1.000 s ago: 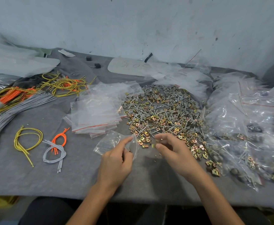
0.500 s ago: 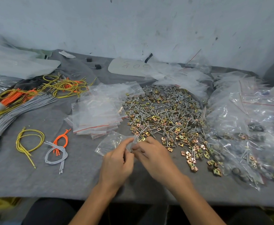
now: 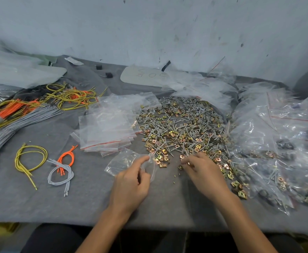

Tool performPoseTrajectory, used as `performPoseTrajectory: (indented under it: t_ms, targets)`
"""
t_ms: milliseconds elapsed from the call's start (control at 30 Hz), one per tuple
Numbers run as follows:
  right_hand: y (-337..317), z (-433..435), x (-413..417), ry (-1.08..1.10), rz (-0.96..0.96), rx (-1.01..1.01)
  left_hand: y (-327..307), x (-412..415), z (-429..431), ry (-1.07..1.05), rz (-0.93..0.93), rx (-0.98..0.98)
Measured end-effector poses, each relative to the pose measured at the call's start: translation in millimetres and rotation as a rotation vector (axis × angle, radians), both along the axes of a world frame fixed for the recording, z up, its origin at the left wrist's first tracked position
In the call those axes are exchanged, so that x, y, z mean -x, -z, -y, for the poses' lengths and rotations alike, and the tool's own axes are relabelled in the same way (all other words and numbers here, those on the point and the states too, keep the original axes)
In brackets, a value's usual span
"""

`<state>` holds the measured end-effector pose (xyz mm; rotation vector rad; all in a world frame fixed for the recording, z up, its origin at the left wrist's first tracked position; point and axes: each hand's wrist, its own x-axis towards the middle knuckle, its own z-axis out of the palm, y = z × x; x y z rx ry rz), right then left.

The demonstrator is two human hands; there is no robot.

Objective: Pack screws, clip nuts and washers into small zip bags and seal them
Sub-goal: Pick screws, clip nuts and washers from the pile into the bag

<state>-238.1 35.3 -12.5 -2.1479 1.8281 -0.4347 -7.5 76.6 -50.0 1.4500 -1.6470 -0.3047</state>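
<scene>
Hundreds of small parts lie heaped in a pile (image 3: 182,128) on the bench (image 3: 39,201), which is covered in grey felt-like cloth. There are thin silver screws (image 3: 168,127), square brass-coloured clip nuts (image 3: 160,162) and dull grey round washers (image 3: 187,102), too tangled at the far side to tell one from another. The left hand (image 3: 131,183) pinches the mouth of a clear, crinkled bag (image 3: 124,161) between thumb and forefinger. The bag lies on the bench just left of the pile's near edge, and I cannot make out whether anything is inside. The right hand (image 3: 202,172) has its fingers curled down onto loose clip nuts at that near edge. Its fingertips are buried among them, so I cannot tell whether it grips a part. A stack (image 3: 109,128) of flat empty bags with red seal lines sits left of the pile. Filled bags (image 3: 277,143) are heaped at the right, glare hiding much of their contents, and the view cuts them off. Grey, orange and yellow wires (image 3: 21,121) lie far left.
</scene>
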Motion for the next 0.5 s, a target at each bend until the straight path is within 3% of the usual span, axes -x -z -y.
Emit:
performPoseTrajectory:
  t_ms: [400, 500]
  targets:
    - [-1, 4, -8, -0.073, -0.145, 0.031, -1, 0, 0, 0.016, -0.010, -0.014]
    - [-8, -2, -13, -0.060, 0.055, 0.085, -1, 0, 0, 0.024, -0.009, -0.006]
